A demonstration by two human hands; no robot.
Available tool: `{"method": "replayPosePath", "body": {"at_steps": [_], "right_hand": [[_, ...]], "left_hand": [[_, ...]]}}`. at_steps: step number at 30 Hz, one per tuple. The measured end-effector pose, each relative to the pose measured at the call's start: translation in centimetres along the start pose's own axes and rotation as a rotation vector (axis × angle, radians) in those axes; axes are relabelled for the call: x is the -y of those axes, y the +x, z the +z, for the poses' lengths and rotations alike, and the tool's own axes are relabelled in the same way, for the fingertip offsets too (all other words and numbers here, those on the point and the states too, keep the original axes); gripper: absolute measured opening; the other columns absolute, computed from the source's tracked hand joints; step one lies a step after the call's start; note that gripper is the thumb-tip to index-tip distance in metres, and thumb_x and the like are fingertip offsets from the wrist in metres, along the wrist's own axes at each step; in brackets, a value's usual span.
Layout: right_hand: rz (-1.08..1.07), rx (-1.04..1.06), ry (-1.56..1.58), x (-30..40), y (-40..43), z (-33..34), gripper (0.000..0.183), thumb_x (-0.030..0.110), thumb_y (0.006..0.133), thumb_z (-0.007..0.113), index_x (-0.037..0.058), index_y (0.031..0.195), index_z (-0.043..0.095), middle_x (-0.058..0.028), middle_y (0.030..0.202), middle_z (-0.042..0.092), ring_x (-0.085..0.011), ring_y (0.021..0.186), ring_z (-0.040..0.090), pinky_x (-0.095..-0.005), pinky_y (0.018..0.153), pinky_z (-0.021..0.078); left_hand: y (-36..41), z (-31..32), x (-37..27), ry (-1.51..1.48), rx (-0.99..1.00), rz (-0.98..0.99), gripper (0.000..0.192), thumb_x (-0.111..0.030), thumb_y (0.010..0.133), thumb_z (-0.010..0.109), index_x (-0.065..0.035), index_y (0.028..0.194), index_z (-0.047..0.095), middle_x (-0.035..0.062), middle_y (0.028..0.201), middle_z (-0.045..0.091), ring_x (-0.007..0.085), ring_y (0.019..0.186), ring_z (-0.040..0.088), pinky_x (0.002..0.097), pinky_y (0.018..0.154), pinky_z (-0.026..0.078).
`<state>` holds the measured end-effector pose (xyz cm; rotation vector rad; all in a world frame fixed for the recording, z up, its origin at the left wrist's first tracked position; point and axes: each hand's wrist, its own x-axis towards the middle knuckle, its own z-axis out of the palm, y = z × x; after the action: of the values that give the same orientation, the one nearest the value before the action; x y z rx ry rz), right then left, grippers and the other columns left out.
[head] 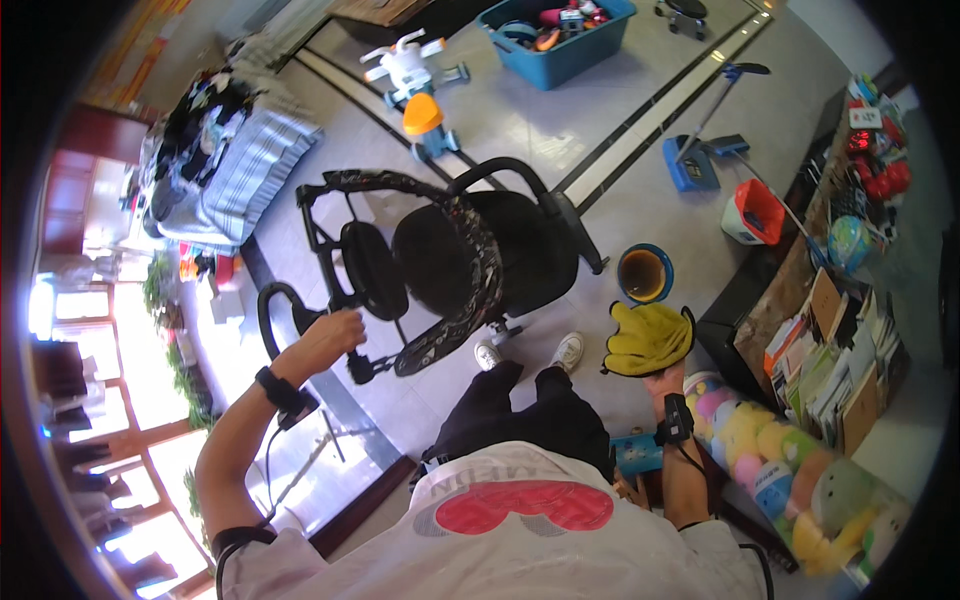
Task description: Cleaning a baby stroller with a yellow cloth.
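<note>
Before me stands a black swivel office chair (517, 247) with a patterned trim on its backrest, turned so that its back part lies to my left. My left hand (335, 339) is closed on the chair's black frame, near the armrest (271, 319) on that side. On the right, my right hand (663, 381) holds a yellow cloth with dark edging (649, 339), spread over the fingers and hiding most of them. Just beyond the cloth, a blue bucket (623, 279) of brownish liquid sits on the tiled floor.
A child's tricycle (424, 116) and a blue toy bin (559, 64) stand farther off. Towards the right are a broom and dustpan (688, 169), a red-and-white bin (752, 214), books (832, 360) and a clear tube of plush toys (795, 457). A cloth-covered heap (244, 161) rises on the left.
</note>
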<state>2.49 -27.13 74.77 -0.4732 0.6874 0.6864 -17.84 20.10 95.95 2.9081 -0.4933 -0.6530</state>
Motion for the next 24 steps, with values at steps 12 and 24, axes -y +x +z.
{"method": "replayPosePath", "body": {"at_steps": [12, 24], "right_hand": [[-0.012, 0.126, -0.076, -6.5, -2.4, 3.9, 0.041, 0.038, 0.088, 0.04, 0.0111, 0.119, 0.047, -0.0083, 0.12, 0.051, -0.0276, 0.107, 0.05, -0.0476, 0.09, 0.0404], [0.192, 0.179, -0.128, -6.5, 2.1, 3.4, 0.039, 0.039, 0.089, 0.039, 0.0128, 0.117, 0.049, -0.0088, 0.117, 0.053, -0.028, 0.109, 0.048, -0.0482, 0.091, 0.0381]], "left_hand": [[16.9, 6.2, -2.7, -0.384, 0.141, -0.382, 0.043, -0.027, 0.066, 0.066, 0.0064, 0.091, 0.056, 0.0267, 0.094, 0.055, 0.0392, 0.09, 0.055, 0.0409, 0.078, 0.046], [26.2, 17.1, 4.7, -0.569, -0.511, -1.235, 0.087, -0.022, 0.054, 0.075, 0.0102, 0.119, 0.026, 0.0165, 0.111, 0.038, 0.0308, 0.105, 0.041, 0.0395, 0.082, 0.042]]}}
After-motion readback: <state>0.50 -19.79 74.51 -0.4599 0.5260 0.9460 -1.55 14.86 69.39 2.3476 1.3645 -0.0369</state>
